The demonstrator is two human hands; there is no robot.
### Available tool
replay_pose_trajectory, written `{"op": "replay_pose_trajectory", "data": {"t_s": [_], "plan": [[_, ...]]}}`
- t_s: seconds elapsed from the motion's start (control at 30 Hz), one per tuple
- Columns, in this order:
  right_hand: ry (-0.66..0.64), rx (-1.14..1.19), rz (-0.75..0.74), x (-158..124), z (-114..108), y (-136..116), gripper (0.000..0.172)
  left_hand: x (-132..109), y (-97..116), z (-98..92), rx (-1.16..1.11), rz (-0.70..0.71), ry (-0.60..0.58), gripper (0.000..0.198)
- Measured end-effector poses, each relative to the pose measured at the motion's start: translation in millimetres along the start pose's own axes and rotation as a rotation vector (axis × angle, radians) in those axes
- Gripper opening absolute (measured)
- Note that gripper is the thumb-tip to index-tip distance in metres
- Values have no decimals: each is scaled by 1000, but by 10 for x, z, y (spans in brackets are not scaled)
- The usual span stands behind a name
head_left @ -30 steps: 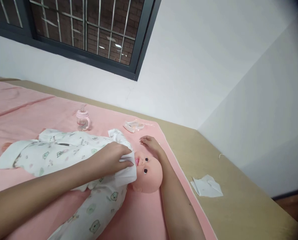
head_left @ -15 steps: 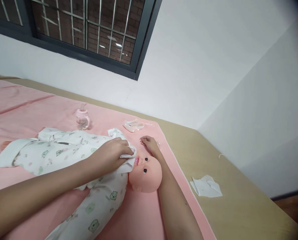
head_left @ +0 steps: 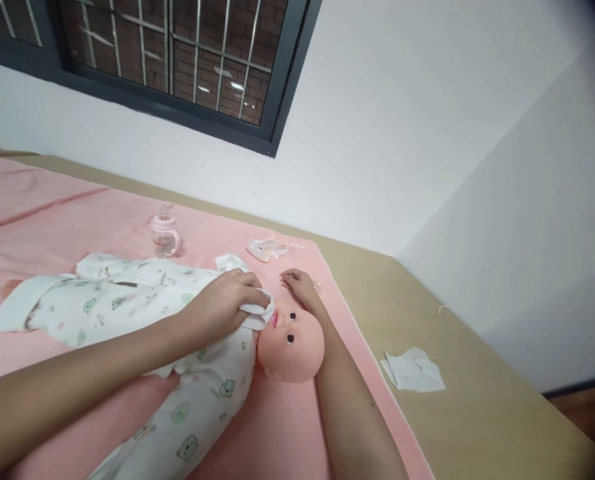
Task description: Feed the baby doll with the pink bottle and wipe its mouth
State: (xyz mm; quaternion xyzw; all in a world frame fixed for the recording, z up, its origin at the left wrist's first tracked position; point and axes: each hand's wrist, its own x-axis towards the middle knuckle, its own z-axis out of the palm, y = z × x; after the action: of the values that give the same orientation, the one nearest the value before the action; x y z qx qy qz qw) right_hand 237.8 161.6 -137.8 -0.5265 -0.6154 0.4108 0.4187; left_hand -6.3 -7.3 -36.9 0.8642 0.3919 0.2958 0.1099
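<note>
Cloth (head_left: pixel 256 313) sits bunched in the left hand (head_left: pixel 224 303) at the chin of the doll (head_left: pixel 290 343) on the pink mat (head_left: pixel 52 220) – right hand (head_left: pixel 300 287) flat, open beyond the head – so a firm wipe could roll the unheld head.

Baby doll (head_left: pixel 290 340) on its back on pink sheet, white wipe (head_left: pixel 256 314) bunched at chin.

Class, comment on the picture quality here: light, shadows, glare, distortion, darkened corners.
Head view: soft, even indoor light; faint shadows under the left hand and the doll; ceiling lamps reflect in the window; wide-angle tilt bends the wall lines; the upper right corner darkens; nothing looks blurred.
</note>
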Motion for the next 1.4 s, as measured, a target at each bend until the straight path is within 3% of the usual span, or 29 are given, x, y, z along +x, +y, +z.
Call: {"op": "replay_pose_trajectory", "data": {"t_s": [0.37, 0.67, 0.97, 1.13, 1.4], "plan": [[-11, -15, -19, -29, -2, -23, 11, -3, -75, 73, -45, 87, 79, 47], [-3, -20, -19, -35, 3, -29, 11, 7, -59, 54, -39, 65, 59, 48], [-5, -21, -10, -36, 9, -48, 13, -9, 27, -32, -363, -17, 25, 49], [0, -25, -15, -26, 9, -32, 13, -44, 58, 16, -317, 12, -22, 50], [-1, -32, -20, -20, 9, -34, 13, -55, 45, 57, -199, 48, 22, 51]]}}
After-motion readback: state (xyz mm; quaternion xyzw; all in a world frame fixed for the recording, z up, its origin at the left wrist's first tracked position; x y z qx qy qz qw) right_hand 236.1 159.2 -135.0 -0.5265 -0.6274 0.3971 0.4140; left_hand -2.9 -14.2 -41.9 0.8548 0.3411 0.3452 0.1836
